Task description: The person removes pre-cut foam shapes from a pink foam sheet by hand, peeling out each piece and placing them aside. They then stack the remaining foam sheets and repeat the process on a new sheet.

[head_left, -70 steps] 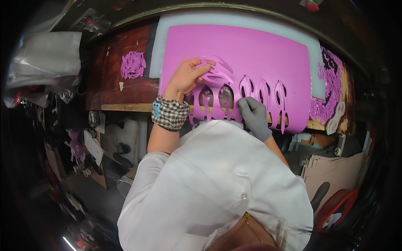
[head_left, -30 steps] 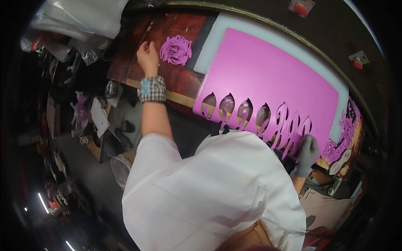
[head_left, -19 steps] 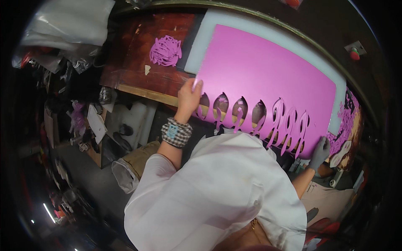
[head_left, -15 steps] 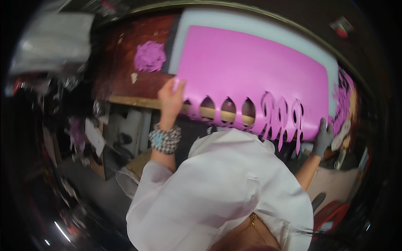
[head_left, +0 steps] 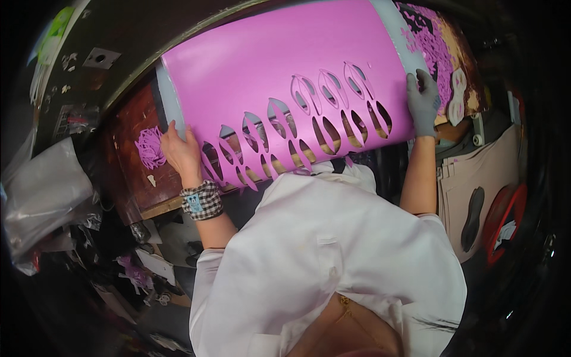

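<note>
A large pink sheet [head_left: 285,53] lies over a pale blue-grey board [head_left: 392,24], and its near part hangs over the table edge toward my white top. Rows of leaf-shaped holes run through that near part, with thin pink strips between them. My left hand [head_left: 183,156] is bare and open at the sheet's left edge, fingers stretched and thumb apart. At the right edge is my right hand [head_left: 423,104] in a grey glove. Its fingers are bent but apart, with a gap between thumb and forefinger and nothing visible in it.
Pink scraps [head_left: 150,147] are heaped on the reddish-brown tabletop [head_left: 128,178] at left. More pink cut-offs [head_left: 437,50] lie at the right end beside pale sole-shaped pieces [head_left: 457,98]. Beige sheets [head_left: 476,184], a dark sole shape [head_left: 473,217] and a red ring-shaped object [head_left: 505,220] are lower right.
The pink sheet has come nearer to me, showing more rows of holes. Both hands have gone from gripping its edges to loosened fingers. The view has also turned.
</note>
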`<state>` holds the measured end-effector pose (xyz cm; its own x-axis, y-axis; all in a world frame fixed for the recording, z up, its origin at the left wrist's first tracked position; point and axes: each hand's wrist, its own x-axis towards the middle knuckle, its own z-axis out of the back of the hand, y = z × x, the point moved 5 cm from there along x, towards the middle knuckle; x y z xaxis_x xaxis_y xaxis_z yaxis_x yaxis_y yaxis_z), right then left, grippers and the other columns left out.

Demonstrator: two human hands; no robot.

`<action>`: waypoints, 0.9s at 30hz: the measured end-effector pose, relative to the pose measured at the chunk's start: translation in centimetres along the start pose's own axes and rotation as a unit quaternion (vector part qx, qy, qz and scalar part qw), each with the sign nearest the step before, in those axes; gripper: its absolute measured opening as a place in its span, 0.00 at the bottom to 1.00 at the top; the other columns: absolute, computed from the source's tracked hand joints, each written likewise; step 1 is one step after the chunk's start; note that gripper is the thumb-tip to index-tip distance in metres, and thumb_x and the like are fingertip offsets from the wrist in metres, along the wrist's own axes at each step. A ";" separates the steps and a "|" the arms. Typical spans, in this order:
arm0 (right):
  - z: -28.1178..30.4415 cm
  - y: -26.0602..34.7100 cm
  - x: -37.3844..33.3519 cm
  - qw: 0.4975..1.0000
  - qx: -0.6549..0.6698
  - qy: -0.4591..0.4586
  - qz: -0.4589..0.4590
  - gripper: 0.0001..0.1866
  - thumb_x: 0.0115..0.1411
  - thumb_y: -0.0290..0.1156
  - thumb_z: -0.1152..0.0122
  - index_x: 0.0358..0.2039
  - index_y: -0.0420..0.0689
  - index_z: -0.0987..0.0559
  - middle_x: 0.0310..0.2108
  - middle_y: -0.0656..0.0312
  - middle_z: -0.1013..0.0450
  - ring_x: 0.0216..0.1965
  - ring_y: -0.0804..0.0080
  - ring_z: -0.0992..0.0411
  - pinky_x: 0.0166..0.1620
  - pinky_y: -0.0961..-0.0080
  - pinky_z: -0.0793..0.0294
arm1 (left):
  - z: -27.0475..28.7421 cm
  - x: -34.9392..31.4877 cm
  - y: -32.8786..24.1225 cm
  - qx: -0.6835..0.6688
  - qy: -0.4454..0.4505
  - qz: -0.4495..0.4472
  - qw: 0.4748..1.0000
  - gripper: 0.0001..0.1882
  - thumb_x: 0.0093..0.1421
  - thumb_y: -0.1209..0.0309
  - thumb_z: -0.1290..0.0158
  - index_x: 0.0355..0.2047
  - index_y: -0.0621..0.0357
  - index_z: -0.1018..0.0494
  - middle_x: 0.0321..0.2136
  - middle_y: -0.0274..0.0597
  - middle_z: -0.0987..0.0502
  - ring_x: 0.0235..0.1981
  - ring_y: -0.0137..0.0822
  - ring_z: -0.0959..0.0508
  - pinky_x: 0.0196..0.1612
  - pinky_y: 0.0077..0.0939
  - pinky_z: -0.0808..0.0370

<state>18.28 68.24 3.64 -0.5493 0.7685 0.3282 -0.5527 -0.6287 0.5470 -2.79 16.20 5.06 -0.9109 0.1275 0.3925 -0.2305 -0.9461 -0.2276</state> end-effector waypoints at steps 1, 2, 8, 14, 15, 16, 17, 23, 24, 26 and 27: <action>0.4 0.1 -1.1 0.999 0.046 0.009 0.006 0.21 0.58 0.42 0.42 0.43 0.38 0.22 0.40 0.50 0.25 0.42 0.64 0.26 0.47 0.70 0.29 | 1.0 0.1 -1.5 0.063 -0.048 -0.043 0.996 0.20 0.56 0.64 0.42 0.46 0.63 0.26 0.35 0.52 0.24 0.35 0.50 0.24 0.38 0.36 0.27; 0.9 0.4 -2.4 0.995 0.095 0.010 0.000 0.19 0.58 0.40 0.41 0.43 0.38 0.21 0.39 0.51 0.25 0.41 0.64 0.26 0.46 0.70 0.28 | 1.2 0.6 -2.7 -0.012 -0.033 -0.024 0.999 0.19 0.56 0.66 0.42 0.45 0.63 0.26 0.38 0.52 0.26 0.39 0.47 0.25 0.41 0.35 0.27; 0.3 5.8 -6.6 0.961 0.270 0.057 -0.021 0.12 0.59 0.31 0.40 0.41 0.39 0.21 0.35 0.58 0.24 0.35 0.73 0.26 0.39 0.77 0.27 | -4.9 -0.4 -19.3 -0.317 0.213 -0.168 0.909 0.17 0.57 0.68 0.44 0.46 0.62 0.26 0.37 0.50 0.23 0.38 0.42 0.21 0.42 0.30 0.25; -0.7 8.4 -8.8 0.931 0.311 0.184 -0.052 0.10 0.60 0.29 0.40 0.41 0.40 0.20 0.31 0.66 0.26 0.30 0.83 0.31 0.35 0.84 0.30 | -8.3 0.9 -22.1 -0.256 0.338 -0.116 0.898 0.15 0.59 0.69 0.45 0.44 0.64 0.25 0.32 0.46 0.21 0.33 0.37 0.20 0.37 0.27 0.25; -1.0 8.6 -9.5 0.908 0.350 0.219 -0.065 0.10 0.60 0.29 0.41 0.41 0.40 0.20 0.31 0.69 0.27 0.29 0.86 0.33 0.34 0.86 0.32 | -8.5 0.8 -21.9 -0.269 0.382 -0.090 0.880 0.16 0.59 0.68 0.45 0.44 0.64 0.25 0.30 0.46 0.22 0.32 0.36 0.21 0.37 0.27 0.25; -1.3 9.1 -9.9 0.915 0.330 0.228 -0.045 0.10 0.60 0.29 0.41 0.41 0.40 0.20 0.30 0.68 0.27 0.29 0.86 0.33 0.33 0.86 0.32 | -8.5 0.6 -21.7 -0.294 0.414 -0.078 0.858 0.16 0.58 0.67 0.45 0.44 0.64 0.26 0.28 0.45 0.22 0.31 0.36 0.21 0.37 0.27 0.25; -1.5 9.5 -10.3 0.909 0.338 0.241 -0.031 0.10 0.61 0.29 0.41 0.41 0.40 0.21 0.31 0.68 0.26 0.29 0.86 0.33 0.33 0.86 0.31 | -8.4 0.3 -21.6 -0.327 0.440 -0.073 0.833 0.16 0.58 0.67 0.44 0.43 0.64 0.26 0.27 0.45 0.22 0.30 0.36 0.22 0.37 0.28 0.25; -3.6 12.8 -11.2 0.917 0.282 0.271 0.077 0.18 0.57 0.32 0.39 0.47 0.40 0.24 0.31 0.62 0.26 0.28 0.78 0.30 0.35 0.81 0.27 | -6.7 -3.1 -20.1 -0.613 0.416 0.069 0.668 0.12 0.65 0.68 0.49 0.42 0.65 0.26 0.29 0.36 0.21 0.29 0.24 0.23 0.34 0.17 0.26; -4.1 13.5 -11.1 0.911 0.301 0.267 0.086 0.15 0.55 0.34 0.37 0.40 0.39 0.23 0.27 0.59 0.28 0.25 0.73 0.30 0.31 0.77 0.29 | -6.7 -3.8 -19.7 -0.622 0.420 0.106 0.652 0.12 0.65 0.67 0.49 0.41 0.65 0.26 0.29 0.36 0.21 0.29 0.24 0.23 0.34 0.17 0.25; -5.5 14.1 -11.3 0.905 0.220 0.348 0.108 0.12 0.55 0.34 0.38 0.34 0.39 0.25 0.24 0.58 0.30 0.24 0.73 0.32 0.29 0.74 0.32 | -6.3 -5.0 -19.5 -0.673 0.419 0.146 0.592 0.13 0.65 0.66 0.49 0.40 0.66 0.25 0.29 0.37 0.21 0.28 0.24 0.23 0.34 0.17 0.25; -6.0 14.3 -11.4 0.899 0.177 0.380 0.128 0.11 0.55 0.35 0.39 0.31 0.39 0.26 0.23 0.57 0.30 0.23 0.73 0.32 0.27 0.73 0.33 | -6.3 -5.5 -19.3 -0.638 0.424 0.152 0.625 0.12 0.65 0.67 0.49 0.40 0.66 0.25 0.30 0.37 0.21 0.29 0.26 0.23 0.35 0.17 0.25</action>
<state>12.84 49.80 3.11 -0.9740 0.2161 -0.0684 -0.1866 -0.5928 0.7834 4.48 35.62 1.66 -0.7084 0.6228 -0.3320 0.4052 -0.0264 -0.9139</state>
